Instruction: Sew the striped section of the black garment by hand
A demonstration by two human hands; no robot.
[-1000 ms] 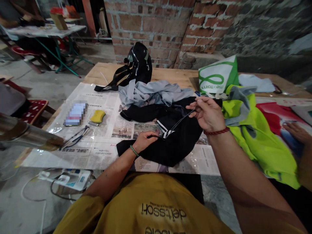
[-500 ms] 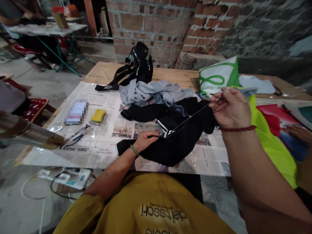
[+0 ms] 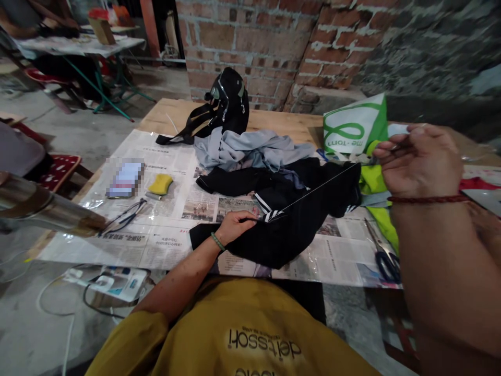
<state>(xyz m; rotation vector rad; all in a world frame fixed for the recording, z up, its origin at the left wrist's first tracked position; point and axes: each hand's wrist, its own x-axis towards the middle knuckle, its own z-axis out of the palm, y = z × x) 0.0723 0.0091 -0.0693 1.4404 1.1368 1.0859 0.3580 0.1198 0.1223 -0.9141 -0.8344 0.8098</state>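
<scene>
Right hand [image 3: 420,162] pinches needle, thread [image 3: 317,189] taut; left hand [image 3: 235,225] pins black white-striped garment [image 3: 297,219].

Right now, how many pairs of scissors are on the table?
1: blue-handled scissors on the newspaper at the right edge, below the right hand. Others may be hidden under the clothes.

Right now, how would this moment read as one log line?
left hand: pins black garment | right hand: raised, pinching needle | thread: taut between them | scissors: on newspaper
</scene>
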